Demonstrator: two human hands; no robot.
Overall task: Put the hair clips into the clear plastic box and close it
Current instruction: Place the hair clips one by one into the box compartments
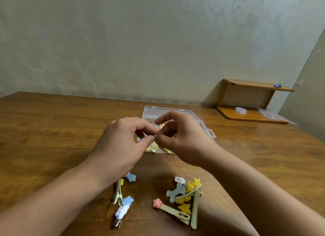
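Both hands meet just above the open clear plastic box (177,130), which sits at the middle of the desk (52,130) with a few clips already inside. The left hand (123,144) and right hand (181,139) have their fingertips pinched together at one spot, apparently on a small clip, though what they grip is too blurred to name. The remaining hair clips (184,198) lie near the front edge in two loose clusters, left and right. They look light, stiff and smooth, with little charms that could snag on each other; the long flat bar seems the safest place to pinch one.
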